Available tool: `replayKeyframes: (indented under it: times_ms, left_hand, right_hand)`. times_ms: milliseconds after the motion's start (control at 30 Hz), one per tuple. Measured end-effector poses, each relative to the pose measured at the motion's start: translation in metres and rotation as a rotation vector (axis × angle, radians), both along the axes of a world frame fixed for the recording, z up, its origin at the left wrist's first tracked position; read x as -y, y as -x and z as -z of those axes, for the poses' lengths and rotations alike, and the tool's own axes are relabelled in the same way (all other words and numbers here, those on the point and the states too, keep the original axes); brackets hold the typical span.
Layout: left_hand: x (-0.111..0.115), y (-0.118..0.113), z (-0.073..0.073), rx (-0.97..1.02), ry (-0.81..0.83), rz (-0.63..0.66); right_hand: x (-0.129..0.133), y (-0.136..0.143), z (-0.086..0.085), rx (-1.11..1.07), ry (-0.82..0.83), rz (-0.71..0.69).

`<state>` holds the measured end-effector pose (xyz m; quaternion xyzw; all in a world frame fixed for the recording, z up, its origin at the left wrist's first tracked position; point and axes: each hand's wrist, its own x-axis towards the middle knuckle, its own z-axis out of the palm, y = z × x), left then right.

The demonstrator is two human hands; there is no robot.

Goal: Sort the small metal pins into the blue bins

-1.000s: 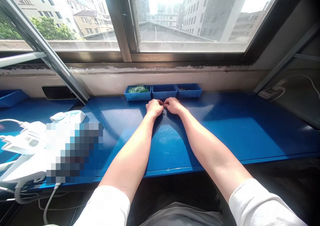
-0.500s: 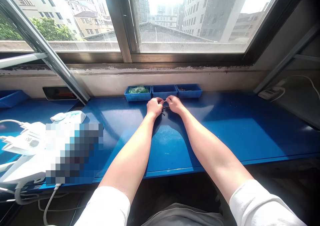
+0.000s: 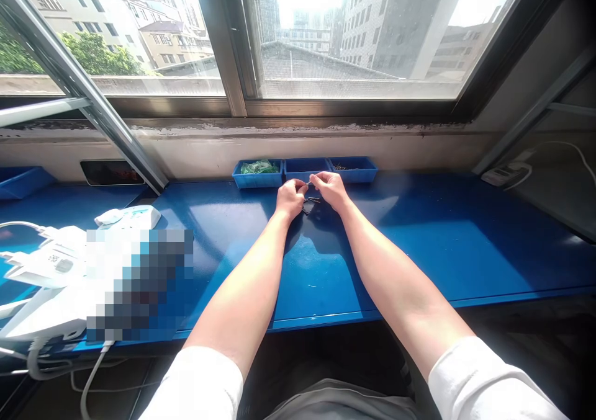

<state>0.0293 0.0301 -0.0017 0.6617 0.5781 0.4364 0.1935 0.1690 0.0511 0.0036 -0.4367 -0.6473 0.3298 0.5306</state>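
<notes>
My left hand is closed in a pinch just in front of the blue bins. My right hand pinches close beside it, slightly higher, with the fingertips of both nearly meeting. A tiny thin piece seems to sit between the fingertips, too small to name. Under the hands, several dark thin pieces, which look like screws, lie on the blue tabletop. Behind the hands stand a left bin holding a green plastic bag, a middle bin and a right bin with small thin metal-looking pieces.
On the left are white power strips with plugs and cables, and a pixelated patch. A phone-like black slab leans at the wall near a metal post. Another blue tray sits far left. A window spans the back.
My right hand has risen slightly and its fingers have turned. My left hand has shifted a little to the right. More of the dark pieces beneath shows now.
</notes>
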Motion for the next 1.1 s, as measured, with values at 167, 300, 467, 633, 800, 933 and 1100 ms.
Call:
replayKeyframes:
  times_ms: [167, 300, 467, 633, 800, 933, 1100]
  left_hand:
    - [0.000, 0.000, 0.001, 0.004, -0.096, -0.010]
    - [-0.001, 0.001, 0.002, 0.004, -0.143, -0.019]
    - [-0.002, 0.001, 0.003, -0.016, -0.131, -0.047]
    - [-0.002, 0.001, 0.004, -0.023, -0.161, -0.080]
    - [-0.003, 0.004, 0.005, -0.046, -0.082, -0.156]
    - [-0.004, 0.006, 0.005, -0.078, -0.056, -0.164]
    - [-0.003, 0.005, 0.004, -0.085, -0.035, -0.163]
  right_hand:
    - [-0.001, -0.002, 0.003, 0.005, 0.045, 0.038]
    - [0.000, -0.001, 0.002, -0.013, 0.077, 0.017]
    - [0.005, 0.000, -0.003, -0.141, 0.118, -0.137]
    - [0.002, -0.003, -0.001, -0.178, 0.091, -0.065]
    - [-0.007, -0.011, -0.001, -0.155, -0.052, 0.203]
    - [-0.015, -0.023, -0.003, 0.003, -0.005, 0.450]
    - [-0.029, -0.035, 0.005, -0.005, 0.054, 0.469]
